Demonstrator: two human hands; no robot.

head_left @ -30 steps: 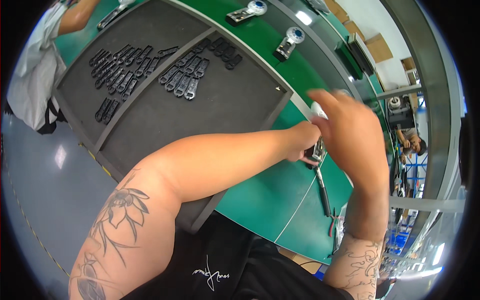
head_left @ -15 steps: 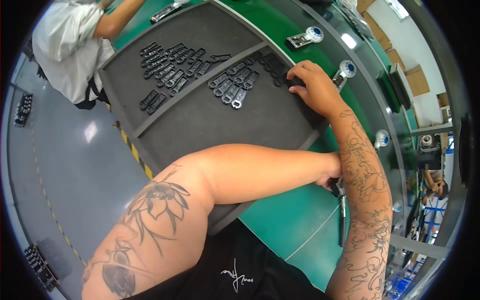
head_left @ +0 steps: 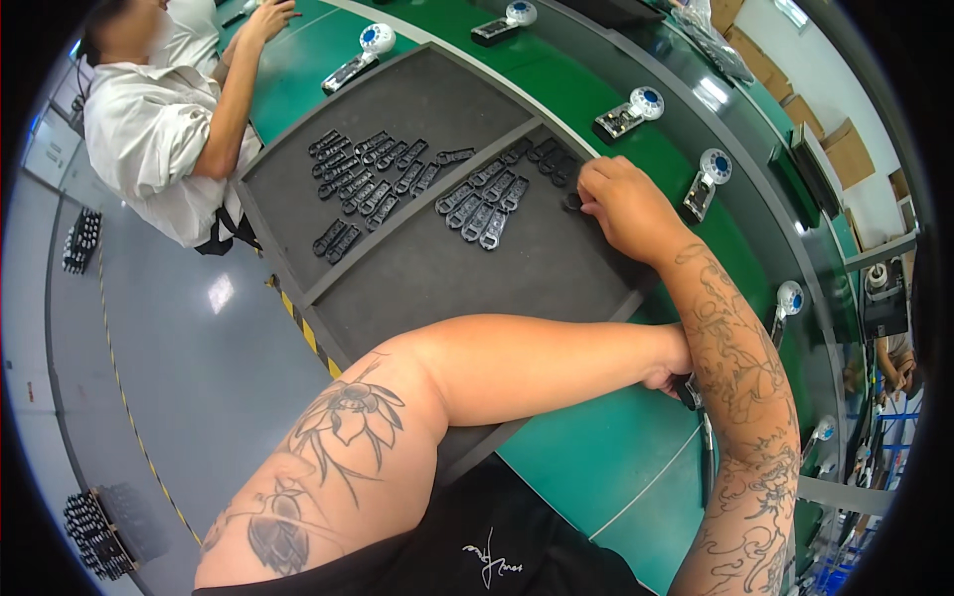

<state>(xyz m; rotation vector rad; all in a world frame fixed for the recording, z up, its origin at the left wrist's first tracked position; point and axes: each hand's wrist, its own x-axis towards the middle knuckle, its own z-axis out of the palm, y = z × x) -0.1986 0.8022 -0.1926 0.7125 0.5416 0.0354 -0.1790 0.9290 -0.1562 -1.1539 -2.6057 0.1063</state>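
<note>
A dark grey tray (head_left: pixel 397 298) with a divider lies in front of me, bearing several small black elongated plastic parts (head_left: pixel 482 211) with a ring-like end. At its far right side my right hand (head_left: pixel 624 207) is closed, fingertips pinched on a small black part (head_left: pixel 571 202), mostly hidden by the fingers. My left arm crosses over the tray's near corner. Partly behind my right forearm, my left hand (head_left: pixel 668 375) is curled round a black piece (head_left: pixel 688 391) that I cannot make out fully. A slim dark rod-like tool (head_left: pixel 708 457) lies just below it.
Along the green bench stand several devices with round white heads (head_left: pixel 646 102). On the left a co-worker in a white shirt (head_left: pixel 159 139) works at the bench. Yellow-black tape (head_left: pixel 308 333) runs on the floor by the tray. Racks of dark parts (head_left: pixel 99 531) stand lower left.
The whole view has shifted, so the tray and my arms appear lower and further right. More of the co-worker shows. My right hand stays by the tray's right side, still pinching.
</note>
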